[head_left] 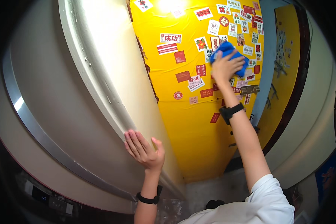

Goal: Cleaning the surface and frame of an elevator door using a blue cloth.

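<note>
A folded blue cloth (238, 59) lies against the upper part of a yellow door (198, 138) covered with red and white stickers. Over the cloth spreads my right hand (227, 67), arm stretched up, pressing it to the door among the stickers. A bunch of stickers is partly covered by the cloth and hand. My left hand (145, 149) holds nothing; its fingers are straight and rest on the corner edge of the pale wall (117, 93), left of the door. Each wrist wears a black band.
A metal door handle (250, 89) juts out just below my right hand. Further right stands another yellow panel (283, 74) with metal fittings and a dark edge. A grey floor (209, 190) shows at the door's foot. A dark panel with a small display (40, 195) is at lower left.
</note>
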The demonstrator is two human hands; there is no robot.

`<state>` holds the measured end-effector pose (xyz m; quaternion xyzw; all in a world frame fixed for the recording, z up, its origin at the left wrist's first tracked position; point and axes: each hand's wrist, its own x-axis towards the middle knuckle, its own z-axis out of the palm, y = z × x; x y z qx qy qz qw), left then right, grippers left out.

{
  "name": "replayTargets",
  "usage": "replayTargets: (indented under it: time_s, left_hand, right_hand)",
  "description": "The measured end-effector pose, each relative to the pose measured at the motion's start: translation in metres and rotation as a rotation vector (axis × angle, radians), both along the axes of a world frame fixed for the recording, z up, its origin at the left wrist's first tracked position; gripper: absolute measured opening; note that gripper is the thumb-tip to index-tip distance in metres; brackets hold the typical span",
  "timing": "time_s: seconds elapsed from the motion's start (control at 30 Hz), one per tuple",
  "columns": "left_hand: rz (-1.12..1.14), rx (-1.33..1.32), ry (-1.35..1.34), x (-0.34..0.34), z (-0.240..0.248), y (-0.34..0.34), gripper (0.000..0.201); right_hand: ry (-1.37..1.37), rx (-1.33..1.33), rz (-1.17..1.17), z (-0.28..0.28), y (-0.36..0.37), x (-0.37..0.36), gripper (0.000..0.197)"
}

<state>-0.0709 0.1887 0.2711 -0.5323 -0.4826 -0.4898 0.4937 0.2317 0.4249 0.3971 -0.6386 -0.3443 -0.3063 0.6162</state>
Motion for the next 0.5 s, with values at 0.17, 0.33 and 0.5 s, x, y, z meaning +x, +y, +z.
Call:
replayTargets:
  time_s: [0.17, 0.33, 0.5]
  left_hand:
    - [-0.010, 0.007, 0.008, -0.003, -0.001, 0.000, 0.070]
    - [-0.037, 0.011, 0.010, -0.004, -0.001, 0.001, 0.071]
    - [-0.046, 0.016, 0.013, -0.003, -0.001, 0.002, 0.069]
  right_hand:
    - [-0.322, -0.047, 0.116, 0.005, -0.031, -0.107, 0.081]
    - [-0.666, -0.183, 0.326, -0.035, -0.051, -0.170, 0.074]
    - [-0.749, -0.225, 0.397, -0.073, -0.050, -0.181, 0.072]
